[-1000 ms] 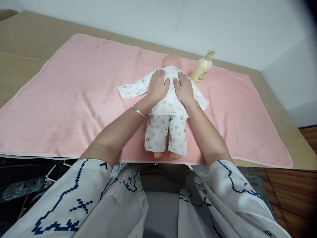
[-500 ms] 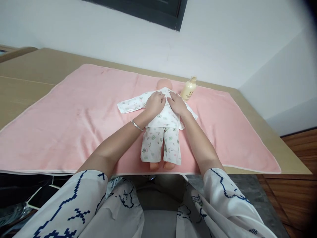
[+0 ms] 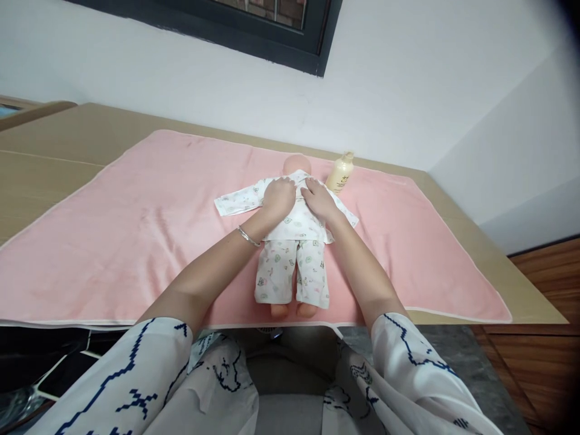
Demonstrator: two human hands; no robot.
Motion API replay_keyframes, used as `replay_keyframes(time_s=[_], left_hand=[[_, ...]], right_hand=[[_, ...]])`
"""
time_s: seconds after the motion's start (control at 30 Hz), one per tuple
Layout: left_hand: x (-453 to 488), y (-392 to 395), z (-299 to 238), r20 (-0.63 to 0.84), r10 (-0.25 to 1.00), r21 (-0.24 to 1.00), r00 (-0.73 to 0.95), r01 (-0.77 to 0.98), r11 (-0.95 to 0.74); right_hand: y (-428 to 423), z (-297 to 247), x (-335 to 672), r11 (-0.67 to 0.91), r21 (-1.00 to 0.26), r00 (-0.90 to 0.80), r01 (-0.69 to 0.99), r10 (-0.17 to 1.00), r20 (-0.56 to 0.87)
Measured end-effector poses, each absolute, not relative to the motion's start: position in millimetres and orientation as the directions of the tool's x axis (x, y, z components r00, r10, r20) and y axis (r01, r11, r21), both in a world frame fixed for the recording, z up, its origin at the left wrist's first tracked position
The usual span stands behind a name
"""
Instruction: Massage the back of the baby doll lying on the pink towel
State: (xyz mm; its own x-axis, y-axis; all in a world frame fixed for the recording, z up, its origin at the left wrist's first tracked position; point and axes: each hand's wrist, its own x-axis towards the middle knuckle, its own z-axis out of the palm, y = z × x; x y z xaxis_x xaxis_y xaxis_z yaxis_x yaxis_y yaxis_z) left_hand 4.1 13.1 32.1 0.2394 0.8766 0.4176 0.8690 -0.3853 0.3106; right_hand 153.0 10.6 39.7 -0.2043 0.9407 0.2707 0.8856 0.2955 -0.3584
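Observation:
A baby doll (image 3: 292, 257) in white printed pyjamas lies on a pink blanket (image 3: 149, 223), head away from me and feet at the near edge. My left hand (image 3: 277, 197) lies flat, fingers stretched out, on the left side of the doll's upper body. My right hand (image 3: 318, 200) rests flat beside it on the right side, fingers also extended. Both hands press on the shirt just below the doll's head (image 3: 296, 164). A silver bangle (image 3: 248, 237) sits on my left wrist.
A cream lotion bottle (image 3: 340, 173) stands on the blanket just right of the doll's head. The blanket covers a tan table (image 3: 49, 139) against a white wall. A dark window frame (image 3: 281, 45) is above. Wooden floor (image 3: 544, 272) shows at right.
The view has tilted upward, so the doll and hands appear smaller and farther. Both hands stay flat on the doll's upper body, shifted slightly toward its shoulders.

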Motion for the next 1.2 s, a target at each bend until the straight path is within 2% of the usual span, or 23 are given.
replay_keyframes(time_s=[0.1,0.17,0.37,0.43,0.6,0.73,0.9,1.07,1.13,1.2], left_hand=[[6,10,32,0.418,0.875,0.317,0.245,0.863,-0.393],[3,15,29,0.451,0.862,0.347,0.229,0.845,-0.406],[-5,27,26,0.383,0.905,0.445,0.185,0.821,-0.357],[-3,24,30,0.376,0.909,0.439,0.181,0.829,-0.347],[0,12,42,0.337,0.892,0.362,0.3,0.834,-0.417],[0,9,43,0.312,0.897,0.337,0.313,0.846,-0.413],[0,14,33,0.363,0.887,0.305,0.285,0.864,-0.402],[-4,25,27,0.325,0.908,0.375,0.264,0.846,-0.38],[-4,26,26,0.315,0.913,0.401,0.257,0.836,-0.374],[-2,25,24,0.33,0.91,0.406,0.25,0.833,-0.376]], right_hand=[[19,36,160,0.251,-0.398,-0.191,0.882,0.964,0.184],[16,37,156,0.237,-0.382,-0.179,0.893,0.967,0.181],[-20,49,121,0.182,-0.156,-0.124,0.971,0.938,0.323],[-24,52,118,0.161,-0.131,-0.11,0.978,0.937,0.33],[-3,46,140,0.23,-0.304,-0.145,0.924,0.95,0.277],[13,33,154,0.255,-0.397,-0.154,0.881,0.951,0.269],[0,35,135,0.213,-0.322,-0.118,0.922,0.95,0.29],[-19,48,119,0.21,-0.184,-0.149,0.96,0.942,0.302],[-15,47,122,0.239,-0.204,-0.172,0.949,0.938,0.301],[-6,42,129,0.272,-0.279,-0.188,0.921,0.937,0.293]])
